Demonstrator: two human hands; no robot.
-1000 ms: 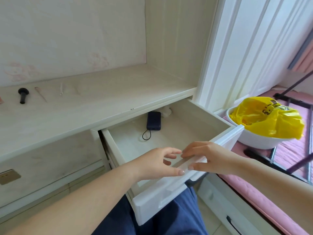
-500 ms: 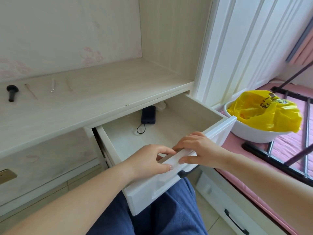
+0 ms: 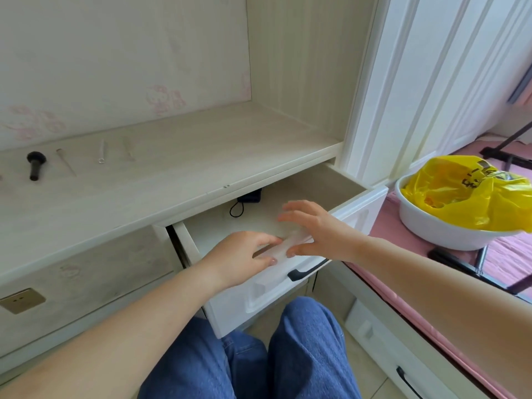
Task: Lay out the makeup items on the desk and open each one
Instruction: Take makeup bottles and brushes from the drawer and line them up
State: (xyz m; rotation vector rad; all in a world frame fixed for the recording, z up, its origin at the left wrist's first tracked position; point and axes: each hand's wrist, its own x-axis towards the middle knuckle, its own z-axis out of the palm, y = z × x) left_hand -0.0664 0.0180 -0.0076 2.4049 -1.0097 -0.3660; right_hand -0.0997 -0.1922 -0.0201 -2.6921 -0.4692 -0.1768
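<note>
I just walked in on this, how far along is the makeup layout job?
Done: a black-handled brush and three thin sticks lie on the pale wood desk. In hand: both hands, left and right, at the white drawer's front edge. Left: nothing looks opened yet.

My worktop (image 3: 172,180) is pale cream with a faint wood grain. The wall panel (image 3: 115,67) behind it is off-white, printed with washed-out pink cartoon figures. A black knobbed tool (image 3: 35,165) lies on the worktop. The drawer (image 3: 288,286) has a glossy white front, a black handle (image 3: 305,270) and a cream inside, where a dark navy pouch (image 3: 251,196) trails a black cord. To my right, a white basin (image 3: 431,226) holds a bright yellow bag (image 3: 466,194) with dark print, on a pink striped cover (image 3: 512,254). My trousers (image 3: 259,364) are mid-blue denim. The floor tiles (image 3: 362,367) are beige.
</note>
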